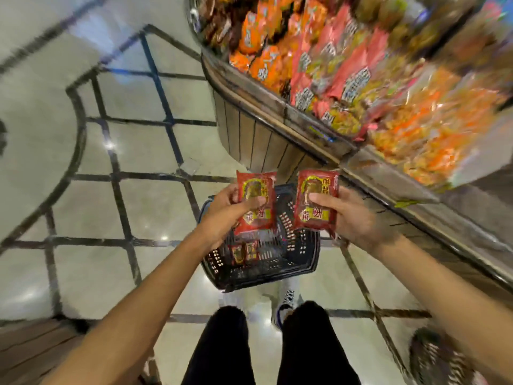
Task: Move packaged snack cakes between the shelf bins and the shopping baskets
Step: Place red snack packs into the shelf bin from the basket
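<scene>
My left hand pinches a red snack cake packet, thumb on its front. My right hand pinches a second red snack cake packet the same way. Both packets are held upright, side by side, above a dark shopping basket on the floor. Two or three red packets lie inside the basket. The shelf bins at the upper right hold piles of orange, red and yellow packaged snacks.
The shelf's wooden curved front and metal rail run diagonally on the right. My legs and white shoes stand just behind the basket. A second basket shows at the bottom right. Tiled floor spreads to the left.
</scene>
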